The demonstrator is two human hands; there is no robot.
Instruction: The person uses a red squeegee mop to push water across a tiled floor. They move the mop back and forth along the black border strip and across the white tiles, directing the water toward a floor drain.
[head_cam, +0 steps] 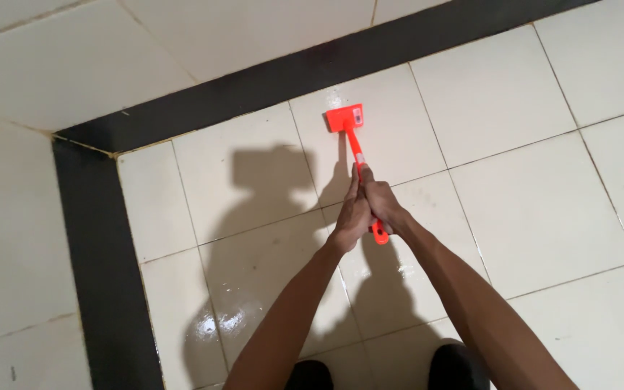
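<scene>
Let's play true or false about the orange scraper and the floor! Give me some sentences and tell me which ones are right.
1. Both hands, left hand and right hand, grip the scraper. True.
2. The scraper is blue. False: it is orange.
3. The scraper's head touches the black strip. False: it rests on a cream tile, apart from the strip.
4. The floor looks wet and shiny in places. True.

cream floor tiles (536,209) wet, glossy | black border strip (102,267) | person's shadow (261,217)
</scene>
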